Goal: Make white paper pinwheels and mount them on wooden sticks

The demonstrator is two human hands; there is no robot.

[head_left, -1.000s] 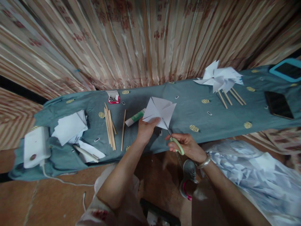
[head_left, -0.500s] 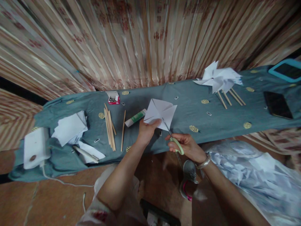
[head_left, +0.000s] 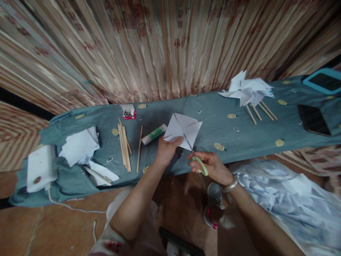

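Note:
My left hand grips a square white sheet of paper by its near left side, thumb on top. Slits run inward from the sheet's corners. In my right hand is a pair of scissors with light green handles, its blades at the paper's near right corner. Left of the paper lies a green and white box. Beyond that rest a single wooden stick and a bunch of wooden sticks. A small red box with metal bits stands open behind them.
White paper pinwheels on sticks lie at the back right, near a black phone and a blue-framed device. A stack of white paper, a pen and a white corded device are at left. A plastic bag of paper scraps sits at right.
The paper has shifted very slightly right and nearer in the picture. Both hands keep their hold, and the scissors stay at the same corner.

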